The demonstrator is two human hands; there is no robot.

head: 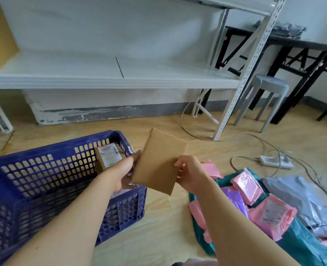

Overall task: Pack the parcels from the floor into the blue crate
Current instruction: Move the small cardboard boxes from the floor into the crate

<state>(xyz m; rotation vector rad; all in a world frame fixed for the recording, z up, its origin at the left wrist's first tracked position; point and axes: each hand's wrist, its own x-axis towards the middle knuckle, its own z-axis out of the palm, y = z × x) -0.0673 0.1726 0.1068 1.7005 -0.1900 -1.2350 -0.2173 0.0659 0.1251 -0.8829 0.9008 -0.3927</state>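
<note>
Cardboard parcel [158, 162] is held in the air between both grips, tilted, plain brown face toward the camera; it sits at the right wall of the blue crate [34, 154], and whether its left edge has cleared the rim cannot be told.

Left grip [123, 169]: fingers curled round the parcel's left edge. Right grip [190, 174]: right edge pinched, thumb laid on the facing side.

One labelled box [108, 156] is seen inside the crate at its far right corner, leaning on the wall; little else of the crate's inside is visible, so packing is judged early. To the right, on the floor [158, 227], a heap of pink mailers [270, 214], purple and grey ones is spread over a teal bag [302, 244]; these are judged unpacked.

Risks noted from here:
- parcel's lower corner could be caught on the crate rim if it is lowered before being carried far enough left;
- if one grip is released early, the slanted parcel could be twisted out of the other, since only edges are held;
- the parcel could be dropped onto the leaning box, which might be knocked flat or wedged, and space wasted;
- the glossy mailers are judged slippery; the heap could be disturbed by a careless reach.
</note>
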